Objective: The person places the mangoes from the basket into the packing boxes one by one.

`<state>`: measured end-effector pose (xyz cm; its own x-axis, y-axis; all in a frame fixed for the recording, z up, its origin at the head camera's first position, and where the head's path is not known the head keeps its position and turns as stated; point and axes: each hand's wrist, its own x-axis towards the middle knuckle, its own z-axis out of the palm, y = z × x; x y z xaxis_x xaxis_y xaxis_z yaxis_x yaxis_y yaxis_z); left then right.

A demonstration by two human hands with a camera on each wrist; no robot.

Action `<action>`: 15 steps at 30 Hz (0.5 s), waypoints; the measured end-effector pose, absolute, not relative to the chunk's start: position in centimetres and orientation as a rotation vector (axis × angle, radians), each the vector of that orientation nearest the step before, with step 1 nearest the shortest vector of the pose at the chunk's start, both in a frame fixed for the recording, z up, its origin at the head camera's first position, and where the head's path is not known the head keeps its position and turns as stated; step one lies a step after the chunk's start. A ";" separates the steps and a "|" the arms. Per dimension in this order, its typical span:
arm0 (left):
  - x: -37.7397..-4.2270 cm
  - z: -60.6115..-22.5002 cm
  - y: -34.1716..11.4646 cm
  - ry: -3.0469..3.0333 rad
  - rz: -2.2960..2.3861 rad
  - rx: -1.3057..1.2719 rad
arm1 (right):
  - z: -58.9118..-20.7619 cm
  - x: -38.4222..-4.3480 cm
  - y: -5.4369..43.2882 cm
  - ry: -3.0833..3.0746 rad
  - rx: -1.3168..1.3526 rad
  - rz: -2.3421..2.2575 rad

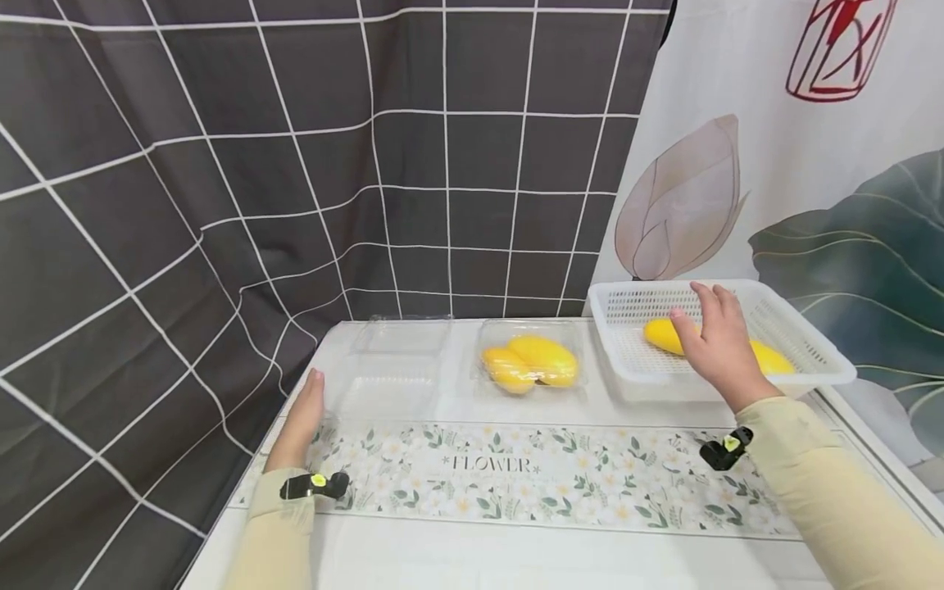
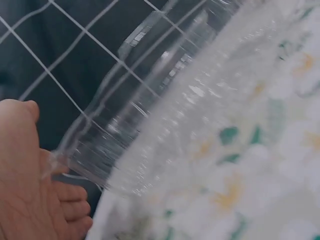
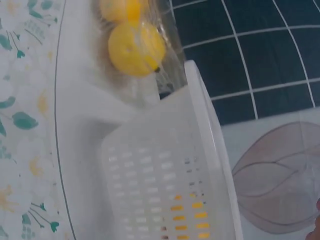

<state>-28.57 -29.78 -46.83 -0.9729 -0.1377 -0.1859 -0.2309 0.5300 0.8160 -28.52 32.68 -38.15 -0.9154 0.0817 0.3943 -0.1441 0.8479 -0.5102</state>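
Note:
An open clear plastic box (image 1: 394, 385) lies at the table's left with its lid folded back. My left hand (image 1: 300, 418) is beside its left edge, fingers extended; in the left wrist view the fingertips (image 2: 75, 202) are close against the box corner (image 2: 90, 160), and contact is hard to tell. Over the white basket (image 1: 608, 328) is my right hand (image 1: 719, 348), fingers spread and gripping nothing visible. Below it, yellow mangoes (image 1: 664, 336) lie in the basket, partly hidden by the hand. Only a sliver of that hand (image 3: 314, 232) shows in the right wrist view.
Between box and basket stands another clear plastic box (image 1: 487, 336) holding yellow mangoes (image 1: 546, 360). A floral strip (image 1: 494, 483) runs across the white table (image 1: 472, 557). A dark gridded curtain (image 1: 487, 147) hangs behind and left, and a leaf-patterned curtain (image 1: 760, 98) at right.

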 end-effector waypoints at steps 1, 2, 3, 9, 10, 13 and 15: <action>-28.5 -47.2 -29.6 2.657 1.470 -0.327 | -38.1 -28.6 33.0 -2.617 0.032 0.773; -28.5 -47.5 -29.5 2.661 1.491 -0.331 | -38.1 -28.6 33.4 -2.619 0.015 0.776; -28.4 -47.9 -29.4 2.666 1.507 -0.336 | -38.2 -28.6 33.8 -2.621 -0.002 0.780; -28.1 -49.5 -28.9 2.737 1.578 -0.392 | -37.9 -28.9 35.9 -2.631 -0.054 0.785; -28.1 -49.6 -28.9 2.751 1.590 -0.400 | -37.7 -28.9 36.2 -2.633 -0.056 0.780; -28.0 -49.9 -28.7 2.776 1.634 -0.398 | -37.3 -29.1 37.1 -2.647 -0.073 0.772; -27.9 -50.0 -28.6 2.779 1.671 -0.368 | -36.9 -29.2 37.6 -2.660 -0.091 0.775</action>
